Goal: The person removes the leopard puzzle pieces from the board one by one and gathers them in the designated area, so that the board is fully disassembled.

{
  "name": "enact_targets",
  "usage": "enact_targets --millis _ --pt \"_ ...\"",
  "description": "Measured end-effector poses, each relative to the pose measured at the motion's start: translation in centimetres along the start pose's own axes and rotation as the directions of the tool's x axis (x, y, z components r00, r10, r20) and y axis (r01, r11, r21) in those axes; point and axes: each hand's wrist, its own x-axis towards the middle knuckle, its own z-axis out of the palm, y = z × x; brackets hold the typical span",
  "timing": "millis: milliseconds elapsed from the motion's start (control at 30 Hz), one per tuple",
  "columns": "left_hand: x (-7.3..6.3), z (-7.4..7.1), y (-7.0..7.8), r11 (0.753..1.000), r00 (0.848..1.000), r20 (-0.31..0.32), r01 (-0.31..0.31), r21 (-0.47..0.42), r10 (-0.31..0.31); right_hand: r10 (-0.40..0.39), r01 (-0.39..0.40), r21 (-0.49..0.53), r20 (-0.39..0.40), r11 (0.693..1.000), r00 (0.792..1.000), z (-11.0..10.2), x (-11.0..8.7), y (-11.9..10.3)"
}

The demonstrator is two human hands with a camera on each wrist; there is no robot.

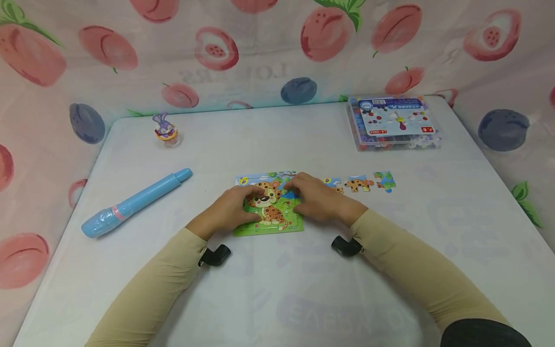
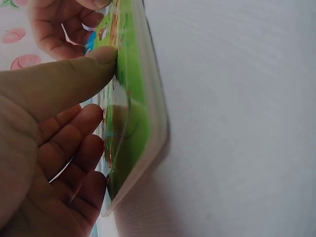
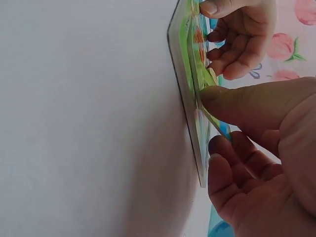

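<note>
A jigsaw puzzle (image 1: 243, 231) of a spotted cub on green grass lies flat on the white-covered table. From its left side my left hand (image 1: 230, 208) rests on it, thumb near the lower part and fingers higher up. In the left wrist view that thumb (image 2: 101, 57) lies on the picture, the other fingers loosely bent at its surface. My right hand (image 1: 323, 198) is over the puzzle's right side. It pinches a puzzle piece (image 3: 224, 129), tilted up from the board, between thumb and fingers in the right wrist view.
Three loose pieces, among them a spotted one (image 1: 359, 183) and a green one (image 1: 385, 181), lie right of the puzzle. A light blue tube-shaped object (image 1: 138, 200) lies left. Behind stand a purple rabbit figurine (image 1: 165, 129) and a clear plastic box (image 1: 394, 123) of small colourful parts.
</note>
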Motion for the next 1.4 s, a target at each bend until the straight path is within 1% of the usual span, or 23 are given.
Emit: enact_targets --millis 200,433,567,667,733,833,1033,1167,1267,1400 --pt "0.2 -0.1 0.0 1.0 1.0 0.003 0.005 -0.001 -0.005 -0.025 0.025 -0.013 -0.015 1.0 1.0 0.0 0.1 0.0" --pt "0.3 -0.2 0.1 1.0 1.0 0.007 0.003 0.002 -0.003 -0.023 0.023 -0.013 -0.024 1.0 0.999 0.0 0.2 0.1" --pt "0.3 -0.2 0.2 1.0 1.0 0.008 -0.003 0.002 0.003 -0.012 0.013 0.012 -0.043 1.0 0.999 -0.3 -0.1 0.2" --pt "0.2 -0.2 0.2 1.0 1.0 0.008 -0.011 -0.001 0.011 0.002 0.001 0.04 -0.063 0.999 0.998 -0.9 -0.5 0.4" --pt "0.2 -0.2 0.2 1.0 1.0 0.008 -0.018 -0.001 0.018 0.018 -0.015 0.05 -0.075 0.999 0.997 -1.5 -0.9 0.7" --pt "0.2 -0.2 0.3 1.0 1.0 0.011 -0.008 -0.004 0.008 0.04 -0.035 0.053 -0.088 0.998 0.995 -2.5 -1.6 1.2" --pt "0.1 0.0 0.1 1.0 1.0 0.016 -0.003 0.005 0.003 0.053 -0.047 0.051 -0.129 0.998 0.99 -4.0 -3.4 2.6" --pt "0.1 0.0 0.1 1.0 1.0 0.017 0.002 0.002 -0.002 0.108 -0.1 0.066 -0.151 0.993 0.983 -4.9 -4.8 3.5" --pt "0.2 0.0 0.1 1.0 1.0 0.015 0.006 0.005 -0.006 0.149 -0.139 0.075 -0.153 0.987 0.977 -5.6 -6.0 4.2" --pt "0.1 0.1 0.1 1.0 0.999 0.016 0.028 -0.003 -0.028 0.165 -0.155 0.071 -0.154 0.985 0.974 -6.3 -7.6 5.2"
